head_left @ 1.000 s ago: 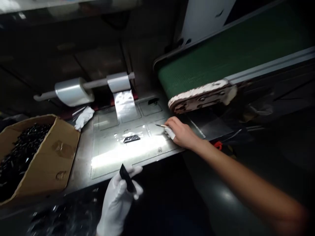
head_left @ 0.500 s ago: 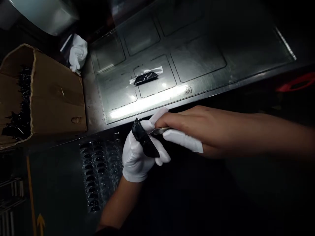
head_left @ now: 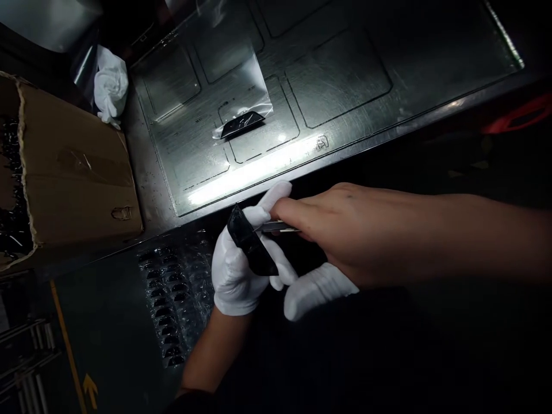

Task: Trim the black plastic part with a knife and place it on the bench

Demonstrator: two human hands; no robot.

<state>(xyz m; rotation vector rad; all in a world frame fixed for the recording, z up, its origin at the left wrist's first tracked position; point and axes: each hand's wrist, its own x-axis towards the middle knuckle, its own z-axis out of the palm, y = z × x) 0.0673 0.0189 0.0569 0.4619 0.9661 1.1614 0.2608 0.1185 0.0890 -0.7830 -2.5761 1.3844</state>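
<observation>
My left hand (head_left: 237,276), in a white glove, holds a dark wedge-shaped piece (head_left: 252,244) just below the table's front edge. Pinched in my right hand (head_left: 336,224) is a slim metal tool (head_left: 278,226), its tip at the inner edge of that piece. White finger covers show on some right fingers, and the lowest of them is spread away from the tool. A similar black piece (head_left: 242,124) lies on the table under clear film (head_left: 252,83).
A cardboard box (head_left: 77,167) of black parts stands at left, beside a crumpled white glove (head_left: 111,83). Below the metal table (head_left: 150,201) is a clear tray (head_left: 172,310) with rows of dark pieces. Something red (head_left: 517,118) is at right.
The view has shifted, so the table and box sit further left. The lower covered finger of my right hand has dropped away from the tool. The film on the table piece now stands up in a wide sheet.
</observation>
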